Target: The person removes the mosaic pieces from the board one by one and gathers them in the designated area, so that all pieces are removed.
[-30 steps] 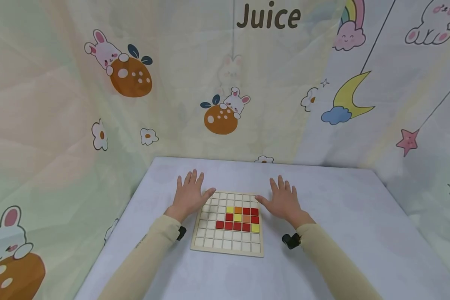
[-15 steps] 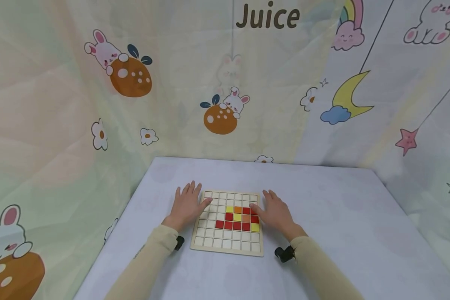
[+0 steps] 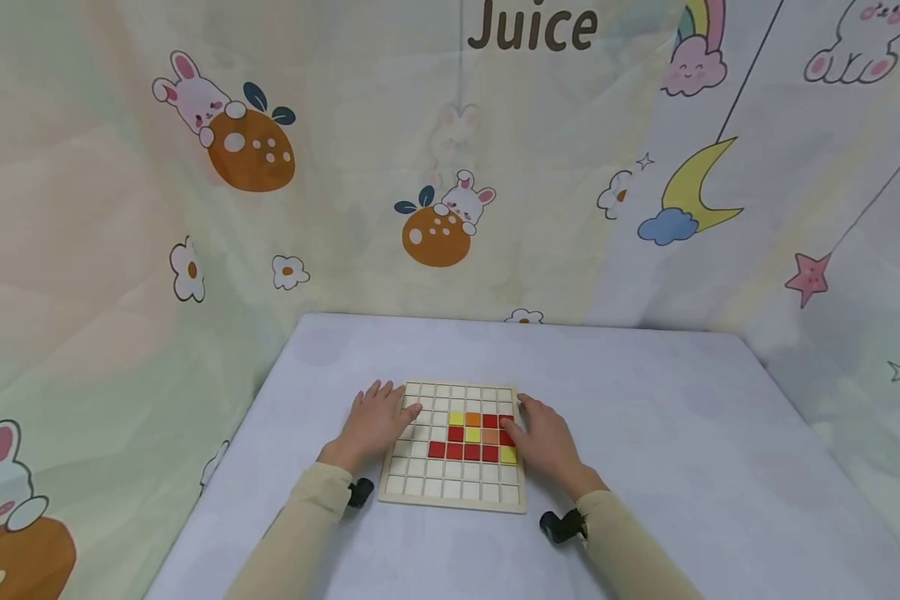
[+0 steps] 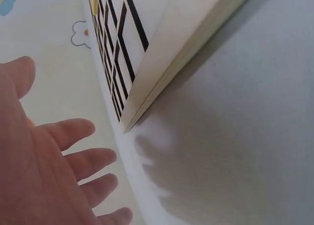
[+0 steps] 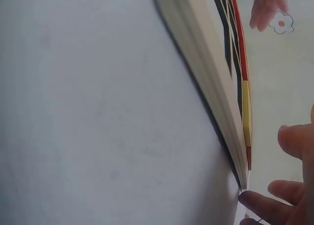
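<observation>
A square wooden grid board (image 3: 450,503) lies flat on the table, most of its cells filled with white squares. Red, yellow and orange tiles (image 3: 465,451) form a cluster right of its middle. My left hand (image 3: 371,427) is at the board's left edge, thumb over the cells; in the left wrist view its spread fingers (image 4: 93,162) stay apart from the board (image 4: 162,63). At the right edge is my right hand (image 3: 551,440), its thumb over the end red tiles. In the right wrist view a fingertip (image 5: 252,198) meets the board's far corner, or nearly so.
The table (image 3: 690,467) is covered with a pale cloth. A printed curtain (image 3: 345,167) with rabbits, flowers and a moon hangs behind it and along both sides. Small black devices (image 3: 562,527) are strapped to both wrists.
Both hands have come down and towards me, the right one also leftward, so they now flank the board. The fingers are less spread. The board stays in place; the head view shifts slightly.
</observation>
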`<state>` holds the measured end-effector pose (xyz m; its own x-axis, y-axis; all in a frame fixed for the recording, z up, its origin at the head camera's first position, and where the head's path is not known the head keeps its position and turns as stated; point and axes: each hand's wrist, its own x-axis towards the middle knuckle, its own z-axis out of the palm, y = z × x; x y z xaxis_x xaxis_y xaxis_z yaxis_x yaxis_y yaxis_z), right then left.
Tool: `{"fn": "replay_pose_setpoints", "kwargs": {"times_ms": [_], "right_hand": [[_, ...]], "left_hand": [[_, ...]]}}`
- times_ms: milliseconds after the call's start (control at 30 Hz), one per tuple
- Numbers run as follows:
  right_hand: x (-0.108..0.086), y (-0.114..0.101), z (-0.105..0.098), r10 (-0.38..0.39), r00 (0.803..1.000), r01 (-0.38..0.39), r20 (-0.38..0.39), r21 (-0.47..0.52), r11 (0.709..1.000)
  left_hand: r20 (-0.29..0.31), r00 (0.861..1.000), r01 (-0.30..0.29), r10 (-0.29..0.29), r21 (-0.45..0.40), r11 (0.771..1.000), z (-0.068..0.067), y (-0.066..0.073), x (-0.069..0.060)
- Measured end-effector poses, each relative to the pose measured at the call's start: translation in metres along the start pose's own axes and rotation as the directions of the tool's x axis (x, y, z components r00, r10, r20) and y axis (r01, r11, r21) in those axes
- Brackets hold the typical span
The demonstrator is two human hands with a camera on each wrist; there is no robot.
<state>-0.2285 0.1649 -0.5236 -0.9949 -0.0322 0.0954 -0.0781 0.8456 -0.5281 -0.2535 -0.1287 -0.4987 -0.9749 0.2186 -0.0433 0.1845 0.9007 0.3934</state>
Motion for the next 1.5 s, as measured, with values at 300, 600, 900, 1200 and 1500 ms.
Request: {"fn": "replay_pose_setpoints", "kwargs": {"times_ms": [300,600,900,1200,1500], "right_hand": [[-0.007,-0.001,0.001,-0.016,0.999,0.019,-0.043,0.066,0.998],[-0.008,-0.001,0.011,-0.038,0.996,0.045,-0.083,0.084,0.995],[-0.006,-0.005,0.017,-0.02,0.991,0.035,-0.133,0.109,0.993],[0.0,-0.011,0.021,0.05,0.992,-0.039,-0.113,0.094,0.995],[0.004,-0.012,0.022,0.093,0.986,-0.072,-0.135,0.153,0.986]], "left_hand": [[0.012,1.0,-0.006,0.007,-0.093,0.996,0.006,-0.006,-0.001],[-0.017,1.0,-0.015,0.012,-0.189,0.982,0.015,-0.023,0.001],[0.003,0.998,-0.063,0.065,-0.24,0.969,0.018,-0.035,0.0],[0.001,0.998,-0.068,0.07,-0.233,0.97,0.02,-0.033,0.0],[-0.018,0.995,-0.097,0.096,-0.263,0.96,0.022,-0.041,0.001]]}}
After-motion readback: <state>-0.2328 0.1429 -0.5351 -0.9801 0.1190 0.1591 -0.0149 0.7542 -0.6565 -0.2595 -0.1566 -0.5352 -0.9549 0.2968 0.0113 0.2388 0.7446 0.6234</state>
